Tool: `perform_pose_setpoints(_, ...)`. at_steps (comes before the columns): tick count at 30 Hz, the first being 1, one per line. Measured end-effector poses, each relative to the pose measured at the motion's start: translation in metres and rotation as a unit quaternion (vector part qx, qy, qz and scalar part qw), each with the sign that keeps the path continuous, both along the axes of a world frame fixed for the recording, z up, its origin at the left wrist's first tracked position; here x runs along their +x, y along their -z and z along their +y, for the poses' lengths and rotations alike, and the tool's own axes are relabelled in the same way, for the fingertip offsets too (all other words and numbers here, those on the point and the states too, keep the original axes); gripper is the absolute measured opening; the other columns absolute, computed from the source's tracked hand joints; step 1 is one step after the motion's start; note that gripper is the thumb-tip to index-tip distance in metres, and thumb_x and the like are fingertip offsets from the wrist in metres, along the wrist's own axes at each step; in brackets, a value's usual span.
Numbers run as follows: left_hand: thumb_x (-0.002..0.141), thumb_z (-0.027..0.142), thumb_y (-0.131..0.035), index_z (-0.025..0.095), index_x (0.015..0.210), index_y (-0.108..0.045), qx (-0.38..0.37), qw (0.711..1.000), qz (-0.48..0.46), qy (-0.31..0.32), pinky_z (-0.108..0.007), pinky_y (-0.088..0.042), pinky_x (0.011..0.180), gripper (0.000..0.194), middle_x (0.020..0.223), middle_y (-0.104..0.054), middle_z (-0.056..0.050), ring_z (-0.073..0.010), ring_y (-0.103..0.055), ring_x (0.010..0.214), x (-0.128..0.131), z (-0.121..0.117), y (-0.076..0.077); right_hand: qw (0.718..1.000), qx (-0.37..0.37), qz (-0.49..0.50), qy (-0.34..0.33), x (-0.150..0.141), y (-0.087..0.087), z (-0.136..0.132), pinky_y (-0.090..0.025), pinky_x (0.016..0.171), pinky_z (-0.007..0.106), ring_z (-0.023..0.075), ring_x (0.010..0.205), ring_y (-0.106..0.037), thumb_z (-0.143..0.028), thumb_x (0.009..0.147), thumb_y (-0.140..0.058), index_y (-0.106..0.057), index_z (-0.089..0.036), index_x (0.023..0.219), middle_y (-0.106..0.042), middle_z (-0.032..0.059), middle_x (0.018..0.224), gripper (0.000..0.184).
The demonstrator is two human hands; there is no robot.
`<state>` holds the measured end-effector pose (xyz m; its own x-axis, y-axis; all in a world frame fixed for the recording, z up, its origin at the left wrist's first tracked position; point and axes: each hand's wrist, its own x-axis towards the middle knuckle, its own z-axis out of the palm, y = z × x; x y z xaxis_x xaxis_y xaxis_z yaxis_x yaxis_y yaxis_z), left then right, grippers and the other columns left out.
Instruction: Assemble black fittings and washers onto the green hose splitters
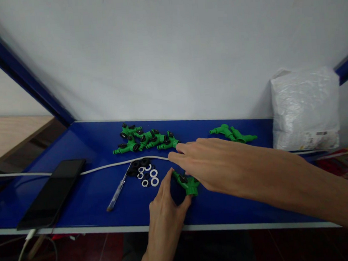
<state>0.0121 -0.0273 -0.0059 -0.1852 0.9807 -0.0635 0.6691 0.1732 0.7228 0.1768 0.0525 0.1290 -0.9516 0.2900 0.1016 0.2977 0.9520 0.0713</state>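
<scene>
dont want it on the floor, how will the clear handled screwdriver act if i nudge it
The screwdriver may roll or swivel, as its handle looks slim and the blue tabletop smooth and glossy. It is probably stiff, with a straight thin shaft, and fairly light.

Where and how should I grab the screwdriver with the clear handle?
I'd come from above and pinch the clear handle mid-length, across its long sides. The screwdriver lies slanted on the table; its handle is thicker, while the thin shaft reaches the black parts.
</scene>
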Motion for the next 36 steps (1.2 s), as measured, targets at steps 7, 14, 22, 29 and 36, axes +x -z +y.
perform_pose_setpoints(7, 0.082, 0.033, -0.071, 0.021, 0.148, -0.049, -0.005, 1.000, -0.002, 0.002, -0.032, -0.052, 0.062, 0.071, 0.100, -0.079, -0.009, -0.0289, -0.077, 0.086, 0.001, 0.000, -0.003, 0.999, -0.032, 0.020, -0.014, 0.009, -0.012, -0.007, -0.045, 0.087, 0.038, 0.0263, 0.109, -0.060, -0.015, 0.101, -0.044, -0.058, -0.013, 0.121, -0.065, 0.0148, 0.127, 0.024)
perform_pose_setpoints(14, 0.083, 0.032, -0.070, 0.020, 0.149, -0.046, 0.000, 1.000, -0.007, 0.010, -0.033, -0.054, 0.068, 0.071, 0.120, -0.075, -0.011, -0.0260, -0.076, 0.087, 0.000, 0.000, 0.004, 0.999, 0.006, -0.019, 0.030, -0.008, 0.014, 0.016, -0.044, 0.073, 0.035, 0.0245, 0.090, -0.062, -0.019, 0.099, -0.055, -0.061, -0.019, 0.108, -0.070, 0.0091, 0.105, 0.011)
perform_pose_setpoints(22, 0.082, 0.033, -0.071, 0.020, 0.148, -0.048, 0.003, 1.000, -0.008, 0.005, -0.032, -0.053, 0.066, 0.071, 0.102, -0.079, -0.009, -0.0286, -0.076, 0.088, 0.000, 0.000, 0.002, 0.998, -0.041, 0.035, -0.013, 0.004, -0.003, 0.001, -0.050, 0.083, 0.035, 0.0233, 0.104, -0.065, -0.009, 0.099, -0.045, -0.051, -0.016, 0.134, -0.068, 0.0122, 0.126, 0.036)
perform_pose_setpoints(29, 0.082, 0.033, -0.070, 0.019, 0.148, -0.048, -0.002, 1.000, -0.008, 0.007, -0.032, -0.052, 0.066, 0.071, 0.102, -0.079, -0.010, -0.0296, -0.076, 0.090, 0.000, 0.000, 0.002, 0.997, -0.056, 0.050, -0.010, 0.005, -0.016, -0.010, -0.049, 0.086, 0.038, 0.0262, 0.106, -0.064, -0.010, 0.099, -0.043, -0.058, -0.013, 0.121, -0.067, 0.0150, 0.125, 0.026)
perform_pose_setpoints(36, 0.080, 0.029, -0.070, 0.021, 0.147, -0.050, 0.027, 1.000, -0.012, 0.005, -0.033, -0.055, 0.069, 0.070, 0.107, -0.078, -0.009, -0.0284, -0.076, 0.092, 0.000, 0.000, 0.006, 0.999, 0.009, 0.038, 0.024, -0.001, 0.005, 0.000, -0.050, 0.087, 0.043, 0.0281, 0.107, -0.063, -0.011, 0.096, -0.051, -0.059, -0.019, 0.115, -0.066, 0.0122, 0.123, 0.023)
